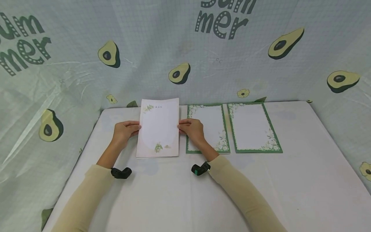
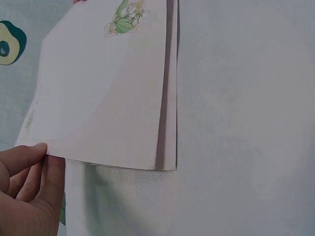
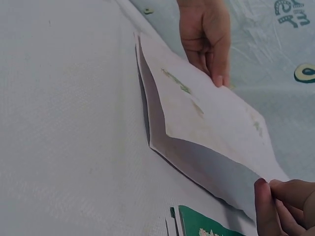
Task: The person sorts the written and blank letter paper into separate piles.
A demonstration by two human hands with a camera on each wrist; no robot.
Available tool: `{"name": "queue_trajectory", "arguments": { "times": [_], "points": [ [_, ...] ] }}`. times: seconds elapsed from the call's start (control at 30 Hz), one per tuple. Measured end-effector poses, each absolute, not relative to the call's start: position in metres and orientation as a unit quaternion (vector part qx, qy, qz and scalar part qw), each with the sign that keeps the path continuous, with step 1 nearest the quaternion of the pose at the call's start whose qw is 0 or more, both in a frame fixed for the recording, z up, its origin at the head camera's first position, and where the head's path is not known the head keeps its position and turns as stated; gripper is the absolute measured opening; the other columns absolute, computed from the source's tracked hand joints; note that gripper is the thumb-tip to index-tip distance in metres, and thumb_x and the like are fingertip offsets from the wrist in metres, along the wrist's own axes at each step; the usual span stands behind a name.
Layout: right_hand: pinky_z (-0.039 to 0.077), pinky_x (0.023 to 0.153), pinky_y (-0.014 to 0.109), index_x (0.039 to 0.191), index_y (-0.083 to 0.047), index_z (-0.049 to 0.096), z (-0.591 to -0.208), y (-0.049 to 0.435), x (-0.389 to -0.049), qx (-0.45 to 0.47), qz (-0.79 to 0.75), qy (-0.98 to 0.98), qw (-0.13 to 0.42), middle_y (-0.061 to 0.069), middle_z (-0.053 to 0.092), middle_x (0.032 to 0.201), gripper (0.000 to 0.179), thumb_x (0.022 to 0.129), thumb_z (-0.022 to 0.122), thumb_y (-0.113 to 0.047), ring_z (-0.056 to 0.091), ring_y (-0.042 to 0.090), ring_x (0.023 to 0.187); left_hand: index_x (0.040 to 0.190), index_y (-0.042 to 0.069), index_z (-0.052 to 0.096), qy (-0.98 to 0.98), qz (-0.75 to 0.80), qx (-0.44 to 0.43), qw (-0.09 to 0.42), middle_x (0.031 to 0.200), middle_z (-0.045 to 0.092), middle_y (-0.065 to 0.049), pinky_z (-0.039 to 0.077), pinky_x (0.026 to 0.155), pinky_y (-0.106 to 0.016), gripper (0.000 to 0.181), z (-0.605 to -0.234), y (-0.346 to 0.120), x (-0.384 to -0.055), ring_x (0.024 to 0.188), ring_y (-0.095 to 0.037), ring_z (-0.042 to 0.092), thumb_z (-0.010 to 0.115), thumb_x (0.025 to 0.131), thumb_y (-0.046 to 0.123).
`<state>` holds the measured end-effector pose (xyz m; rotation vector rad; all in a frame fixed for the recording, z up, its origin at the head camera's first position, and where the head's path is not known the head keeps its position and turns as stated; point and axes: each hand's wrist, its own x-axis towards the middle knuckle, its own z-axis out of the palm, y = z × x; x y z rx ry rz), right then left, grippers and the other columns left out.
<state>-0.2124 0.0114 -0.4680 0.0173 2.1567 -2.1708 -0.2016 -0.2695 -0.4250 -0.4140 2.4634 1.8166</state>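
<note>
A pale pink sheet of paper [image 1: 159, 129] with small green leaf prints lies over at least one matching sheet at the table's far left. My left hand [image 1: 125, 131] pinches its left edge between thumb and fingers. On the opposite edge, my right hand [image 1: 193, 129] pinches the paper too, overlapping the nearer green-bordered sheet [image 1: 207, 122] in the head view. The right wrist view shows the top sheet [image 3: 216, 118] raised, with a gap above the lower sheet [image 3: 182, 164]. In the left wrist view, a strip of the lower sheet [image 2: 172, 98] shows past the top one.
A second green-bordered sheet [image 1: 252, 129] with white flower corners lies to the right of the first. All the papers are on a white-covered table [image 1: 162, 199]. Behind it hangs a pale cloth [image 1: 145, 48] printed with avocados.
</note>
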Motion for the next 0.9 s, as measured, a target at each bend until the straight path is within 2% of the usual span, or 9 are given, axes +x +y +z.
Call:
{"name": "queue_trajectory", "arguments": {
  "times": [0.27, 0.63, 0.77, 0.9],
  "points": [
    [0.064, 0.075, 0.032, 0.105, 0.004, 0.075, -0.4668, 0.0098, -0.2132, 0.005, -0.694, 0.72, 0.013, 0.017, 0.077, 0.094, 0.017, 0.089, 0.077, -0.002, 0.076, 0.028, 0.085, 0.129, -0.01, 0.062, 0.792, 0.594, -0.136, 0.029, 0.1, 0.071, 0.001, 0.059, 0.083, -0.019, 0.035, -0.4272, -0.2698, -0.2036, 0.087, -0.001, 0.068, 0.067, 0.099, 0.006],
    [0.064, 0.072, 0.029, 0.103, 0.004, 0.076, -0.4674, 0.0097, -0.214, 0.005, -0.677, 0.736, 0.004, 0.017, 0.077, 0.092, 0.016, 0.089, 0.078, -0.003, 0.077, 0.027, 0.083, 0.128, -0.013, 0.061, 0.78, 0.611, -0.134, 0.027, 0.087, 0.071, 0.01, 0.06, 0.084, -0.021, 0.035, -0.4299, -0.2663, -0.2059, 0.083, 0.001, 0.069, 0.067, 0.098, 0.003],
    [0.063, 0.071, 0.027, 0.103, 0.003, 0.076, -0.4685, 0.0104, -0.2131, 0.006, -0.669, 0.744, 0.005, 0.016, 0.077, 0.092, 0.015, 0.089, 0.077, -0.004, 0.077, 0.024, 0.08, 0.128, -0.013, 0.061, 0.782, 0.608, -0.13, 0.028, 0.088, 0.071, 0.009, 0.06, 0.083, -0.021, 0.035, -0.4304, -0.266, -0.2065, 0.084, -0.001, 0.069, 0.067, 0.098, 0.003],
    [0.063, 0.071, 0.027, 0.103, 0.004, 0.075, -0.4703, 0.0108, -0.2129, 0.004, -0.671, 0.742, 0.007, 0.016, 0.077, 0.092, 0.015, 0.09, 0.076, -0.003, 0.077, 0.023, 0.08, 0.129, -0.013, 0.061, 0.787, 0.602, -0.13, 0.03, 0.095, 0.073, 0.003, 0.06, 0.083, -0.021, 0.036, -0.4325, -0.2654, -0.2073, 0.085, -0.002, 0.069, 0.067, 0.098, 0.004]
  ]
}}
